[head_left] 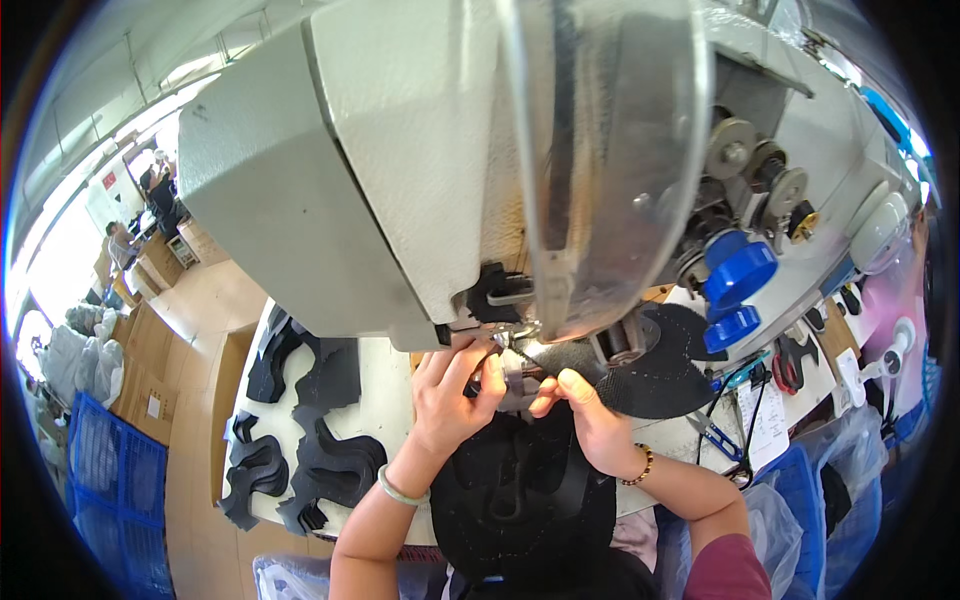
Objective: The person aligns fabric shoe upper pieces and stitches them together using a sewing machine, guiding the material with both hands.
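Two hands, left hand (452, 385) and right hand (590, 415), pinching black fabric piece (520, 380) between them.

One head-worn fisheye view looks steeply down and forward from very close behind a grey industrial sewing machine (400, 170), whose head fills the frame from ten to two o'clock. The person's forearms enter from six o'clock. The worktable (385, 385) sits mid-frame (edges bowing toward the rim), with the workshop floor (195, 480) at eight o'clock.
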`<move>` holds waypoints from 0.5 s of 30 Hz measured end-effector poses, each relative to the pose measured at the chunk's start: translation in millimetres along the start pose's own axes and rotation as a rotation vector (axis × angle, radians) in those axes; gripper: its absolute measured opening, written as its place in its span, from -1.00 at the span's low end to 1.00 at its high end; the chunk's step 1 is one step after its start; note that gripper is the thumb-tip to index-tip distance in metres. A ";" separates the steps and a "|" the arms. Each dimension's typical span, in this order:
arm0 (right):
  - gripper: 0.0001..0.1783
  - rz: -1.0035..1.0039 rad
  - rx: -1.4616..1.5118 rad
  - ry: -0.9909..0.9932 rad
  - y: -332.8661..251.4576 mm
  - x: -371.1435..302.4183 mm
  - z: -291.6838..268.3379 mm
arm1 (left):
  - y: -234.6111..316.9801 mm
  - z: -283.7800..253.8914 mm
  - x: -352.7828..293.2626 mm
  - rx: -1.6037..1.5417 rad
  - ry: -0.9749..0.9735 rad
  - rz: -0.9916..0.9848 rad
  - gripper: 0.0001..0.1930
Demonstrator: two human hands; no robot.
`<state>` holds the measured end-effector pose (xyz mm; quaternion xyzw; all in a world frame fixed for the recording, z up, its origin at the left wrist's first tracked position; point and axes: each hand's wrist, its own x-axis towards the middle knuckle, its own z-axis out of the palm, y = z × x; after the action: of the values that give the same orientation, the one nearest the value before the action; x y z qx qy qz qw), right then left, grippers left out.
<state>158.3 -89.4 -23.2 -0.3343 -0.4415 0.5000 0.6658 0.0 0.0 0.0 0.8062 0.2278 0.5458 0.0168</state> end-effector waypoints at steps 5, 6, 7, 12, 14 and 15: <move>-0.66 -0.009 -0.062 0.011 -6.0 0.4 8.6 | -2.3 3.1 -5.9 0.005 0.054 -0.079 -0.85; -0.67 -0.018 -0.016 0.015 -8.2 -1.7 12.3 | 2.3 -2.0 -6.8 0.006 0.071 -0.077 -0.85; -0.69 -0.032 -0.003 0.014 -8.1 -2.6 14.2 | 4.1 -4.0 -5.1 -0.008 0.075 -0.069 -0.86; -0.70 -0.065 0.037 0.069 -9.1 -3.0 12.9 | 1.8 -11.1 11.1 -0.119 0.031 -0.151 -0.98; -0.71 -0.079 0.012 0.068 -7.5 -0.6 7.6 | -31.7 -4.9 16.8 -0.494 0.207 -0.474 -0.76; -0.72 -0.087 -0.016 0.071 -6.8 0.3 6.1 | -76.5 6.7 13.4 -0.329 0.093 -0.356 -0.69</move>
<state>155.2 -90.9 -14.7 -0.3376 -0.4356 0.4547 0.6997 -16.8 75.2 -12.2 0.7136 0.2749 0.6006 0.2333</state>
